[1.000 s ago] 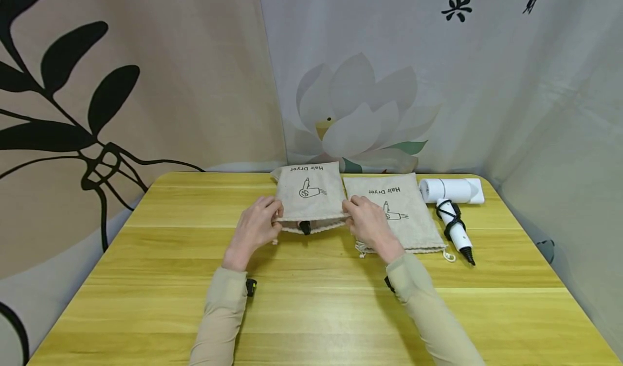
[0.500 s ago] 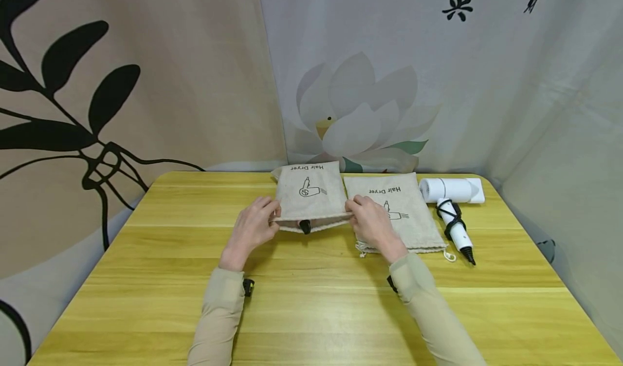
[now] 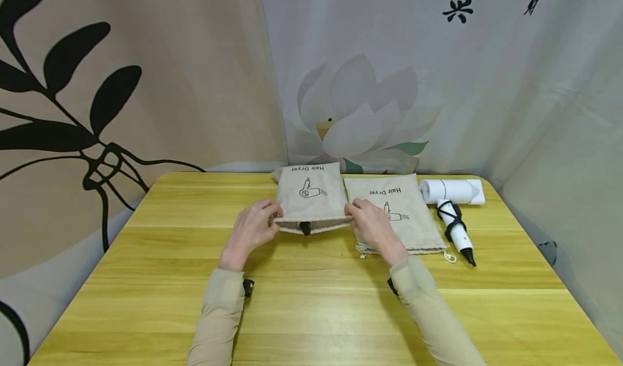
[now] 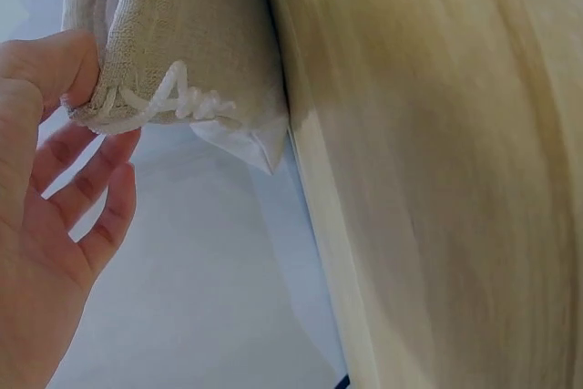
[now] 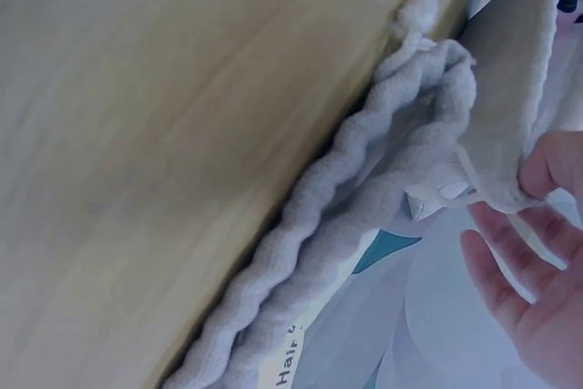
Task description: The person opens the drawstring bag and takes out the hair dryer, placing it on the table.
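A beige cloth drawstring bag [image 3: 310,198] printed "Hair Dryer" lies near the table's far edge, its mouth toward me and parted. Inside the mouth shows a black tip [image 3: 305,228]; the rest of that item is hidden. My left hand [image 3: 254,223] pinches the left corner of the mouth between thumb and fingers, beside the white drawstring [image 4: 168,102] in the left wrist view. At the right corner, my right hand [image 3: 372,223] pinches the hem in the same way. Its forearm side partly covers a second "Hair Dryer" bag [image 3: 413,228], which lies flat.
Right of the second bag lies a white cylinder [image 3: 450,191] with a flat end. Below it rests a white handle-shaped piece [image 3: 455,228] with a black cord wound round it. The wooden table [image 3: 302,312] ends at a printed curtain [image 3: 209,74].
Both hands keep hold of the bag's mouth. The right hand has shifted very slightly to the right, drawing the mouth a little wider; the other things stay put.
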Demonstrator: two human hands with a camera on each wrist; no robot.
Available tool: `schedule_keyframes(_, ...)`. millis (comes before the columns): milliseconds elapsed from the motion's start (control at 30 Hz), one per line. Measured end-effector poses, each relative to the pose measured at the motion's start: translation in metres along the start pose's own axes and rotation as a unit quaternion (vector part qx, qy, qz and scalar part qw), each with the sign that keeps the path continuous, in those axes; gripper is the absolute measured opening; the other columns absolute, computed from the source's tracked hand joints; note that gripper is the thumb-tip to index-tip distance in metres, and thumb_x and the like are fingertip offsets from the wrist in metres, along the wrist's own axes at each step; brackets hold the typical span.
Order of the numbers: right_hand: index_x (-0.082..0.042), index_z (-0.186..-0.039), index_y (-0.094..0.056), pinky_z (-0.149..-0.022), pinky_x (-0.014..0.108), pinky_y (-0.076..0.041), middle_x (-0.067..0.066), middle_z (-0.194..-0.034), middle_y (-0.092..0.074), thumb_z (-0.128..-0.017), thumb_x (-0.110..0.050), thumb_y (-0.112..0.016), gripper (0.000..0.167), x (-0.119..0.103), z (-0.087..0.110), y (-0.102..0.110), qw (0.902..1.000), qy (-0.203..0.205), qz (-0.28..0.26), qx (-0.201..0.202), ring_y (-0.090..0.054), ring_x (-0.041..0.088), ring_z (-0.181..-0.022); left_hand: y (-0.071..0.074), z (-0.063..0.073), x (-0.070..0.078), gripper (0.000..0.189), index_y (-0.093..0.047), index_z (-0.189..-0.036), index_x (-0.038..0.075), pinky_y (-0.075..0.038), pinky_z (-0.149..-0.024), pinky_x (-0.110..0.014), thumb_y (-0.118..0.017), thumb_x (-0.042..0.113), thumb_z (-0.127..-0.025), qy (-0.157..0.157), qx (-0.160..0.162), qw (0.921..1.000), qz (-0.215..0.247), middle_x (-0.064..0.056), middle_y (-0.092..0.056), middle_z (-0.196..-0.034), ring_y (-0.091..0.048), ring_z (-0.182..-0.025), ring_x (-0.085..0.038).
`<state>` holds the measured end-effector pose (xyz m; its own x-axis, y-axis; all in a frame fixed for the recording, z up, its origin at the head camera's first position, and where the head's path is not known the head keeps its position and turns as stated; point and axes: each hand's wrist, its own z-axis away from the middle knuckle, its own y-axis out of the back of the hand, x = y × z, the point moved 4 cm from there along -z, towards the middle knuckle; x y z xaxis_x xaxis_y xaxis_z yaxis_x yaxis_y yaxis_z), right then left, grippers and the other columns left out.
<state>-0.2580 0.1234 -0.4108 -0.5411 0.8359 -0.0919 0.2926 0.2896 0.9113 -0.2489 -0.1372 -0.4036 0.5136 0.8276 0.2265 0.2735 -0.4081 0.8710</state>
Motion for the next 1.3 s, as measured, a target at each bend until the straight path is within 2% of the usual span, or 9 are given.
schedule_keyframes(233, -0.014, -0.092, -0.065, -0.053, 0.031, -0.048, 0.001, -0.085, -0.060, -0.076, 0.005, -0.064, 0.024, -0.003, 0.001, 0.000, 0.9999, 0.004, -0.005, -0.013, -0.059, 0.021, -0.079, 0.002, -0.001, 0.001, 0.019, -0.071, -0.090, 0.012, -0.054, -0.065, -0.031, -0.067, 0.006, -0.072, -0.002, -0.003, 1.0000, -0.003, -0.004, -0.069, -0.092, -0.063, -0.077, -0.018)
schedule_keyframes(433, -0.013, -0.094, -0.064, -0.051, 0.028, -0.043, 0.001, -0.085, -0.060, -0.077, 0.004, -0.065, 0.024, -0.009, 0.000, -0.002, 0.9994, 0.030, -0.020, -0.001, -0.058, 0.022, -0.078, 0.002, -0.001, 0.002, 0.010, -0.072, -0.088, 0.011, -0.053, -0.062, -0.028, -0.073, 0.016, -0.080, -0.016, 0.006, 0.9998, 0.010, -0.002, -0.069, -0.085, -0.064, -0.072, -0.018)
schedule_keyframes(567, -0.013, -0.096, -0.064, -0.057, 0.030, -0.048, 0.001, -0.087, -0.061, -0.079, -0.008, -0.071, 0.019, -0.019, -0.004, -0.005, 0.9985, 0.048, -0.020, 0.017, -0.058, 0.021, -0.078, 0.004, -0.003, 0.005, 0.015, -0.071, -0.088, 0.011, -0.052, -0.060, -0.026, -0.073, 0.025, -0.082, -0.015, 0.011, 0.9996, 0.020, -0.001, -0.069, -0.082, -0.064, -0.070, -0.018)
schedule_keyframes(733, -0.013, -0.100, -0.064, -0.063, 0.030, -0.052, 0.001, -0.089, -0.061, -0.080, -0.025, -0.074, 0.025, -0.038, -0.012, -0.005, 0.9970, 0.067, -0.010, 0.037, -0.059, 0.018, -0.078, 0.004, -0.005, 0.007, 0.014, -0.071, -0.086, 0.011, -0.053, -0.060, -0.027, -0.071, 0.025, -0.084, -0.022, 0.025, 0.9991, 0.025, -0.002, -0.069, -0.081, -0.066, -0.072, -0.019)
schedule_keyframes(867, -0.013, -0.100, -0.063, -0.063, 0.029, -0.051, 0.001, -0.088, -0.061, -0.080, -0.031, -0.074, 0.028, -0.052, -0.020, -0.006, 0.9939, 0.089, 0.007, 0.064, -0.057, 0.017, -0.075, 0.003, -0.006, 0.008, 0.013, -0.070, -0.084, 0.011, -0.053, -0.061, -0.028, -0.071, 0.024, -0.084, -0.028, 0.037, 0.9987, 0.020, -0.002, -0.070, -0.081, -0.066, -0.073, -0.020)
schedule_keyframes(1033, -0.013, -0.096, -0.065, -0.060, 0.026, -0.049, -0.001, -0.085, -0.061, -0.082, -0.028, -0.074, 0.023, -0.061, -0.027, -0.007, 0.9909, 0.100, 0.007, 0.090, -0.055, 0.015, -0.070, 0.003, -0.007, 0.009, 0.012, -0.070, -0.083, 0.011, -0.052, -0.059, -0.028, -0.071, 0.023, -0.083, -0.031, 0.045, 0.9984, 0.017, -0.002, -0.069, -0.079, -0.065, -0.071, -0.019)
schedule_keyframes(1300, -0.013, -0.089, -0.067, -0.057, 0.026, -0.050, 0.000, -0.081, -0.065, -0.084, -0.019, -0.071, 0.009, -0.063, -0.034, -0.001, 0.9871, 0.113, 0.000, 0.114, -0.057, 0.015, -0.068, 0.005, -0.006, 0.011, 0.011, -0.070, -0.083, 0.012, -0.050, -0.056, -0.027, -0.072, 0.023, -0.083, -0.037, 0.061, 0.9973, 0.012, -0.001, -0.067, -0.078, -0.063, -0.069, -0.017)
